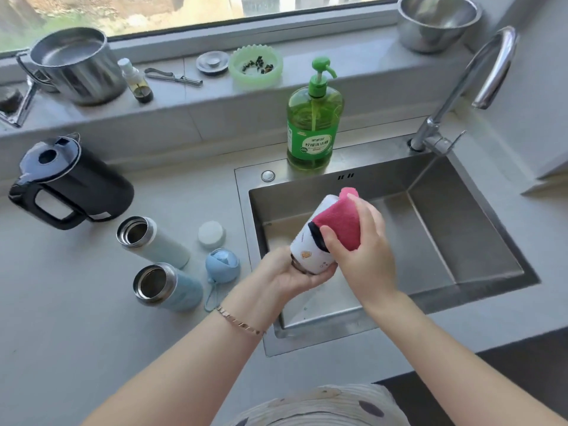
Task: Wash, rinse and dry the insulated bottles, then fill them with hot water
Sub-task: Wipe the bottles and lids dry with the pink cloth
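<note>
Head view: right hand (361,244) grips cloth (338,222) on bottle (309,252).

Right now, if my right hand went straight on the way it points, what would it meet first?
The right hand presses the pink cloth on the white bottle; that stops it first. Beyond, probably the sink's back wall, depth unclear.

Grey counter (76,302): black kettle (70,182) upright, rear left. Two uncapped bottles standing left of sink (479,229), pale bottle (153,241) behind blue bottle (167,287). White cap (211,234) and blue cap (222,265) just beside them.
</note>
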